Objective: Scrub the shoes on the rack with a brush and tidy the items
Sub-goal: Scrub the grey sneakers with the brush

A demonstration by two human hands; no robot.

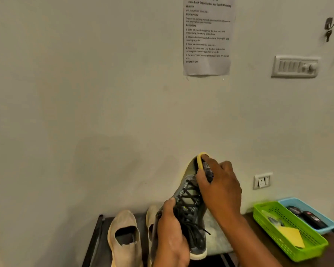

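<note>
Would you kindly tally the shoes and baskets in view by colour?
Beige shoes: 2
Grey laced shoe: 1
Green basket: 1
Blue basket: 1
Total: 5

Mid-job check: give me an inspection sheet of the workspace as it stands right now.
Surface: dark shoe rack top, partly in view.
Job's things: grey laced shoe held up toe-first; brush at its yellow toe edge; beige shoes on the rack.
Clutter: green basket with a yellow cloth; blue basket with dark items.
Grips: left hand holds the shoe; right hand holds the brush.
Cables: nothing seen.
Surroundings: wall with instruction sheet, switch panel, socket, hook with keys.
</note>
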